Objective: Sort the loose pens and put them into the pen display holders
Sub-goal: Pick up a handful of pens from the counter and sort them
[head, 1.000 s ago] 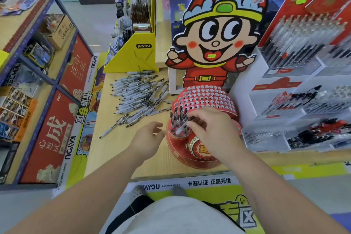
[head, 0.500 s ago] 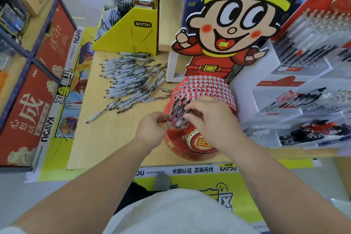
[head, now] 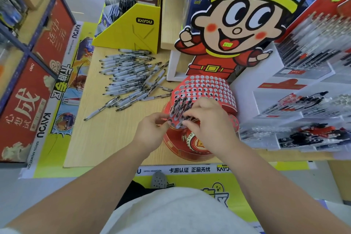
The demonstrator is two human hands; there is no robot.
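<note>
A red round pen display holder (head: 207, 89) with many small holes stands on the wooden table (head: 106, 138) below a cartoon figure cutout. Several pens (head: 180, 105) stand in its front-left holes. My right hand (head: 207, 121) is over the holder's front, fingertips pinching a pen among the standing ones. My left hand (head: 152, 131) is at the holder's left edge, fingers curled and pinching at the rim beside those pens. A heap of loose white and black pens (head: 131, 80) lies on the table to the left.
A yellow KAYOU card display box (head: 131, 28) stands at the back of the table. White tiered racks (head: 296, 112) full of pens fill the right side. Shelving with red boxes (head: 24, 100) runs along the left. The cartoon cutout (head: 241, 30) rises behind the holder.
My left hand came from open above the table to the holder's left rim and curled its fingers there. My right hand stayed over the standing pens. The camera moved closer and tilted down.
</note>
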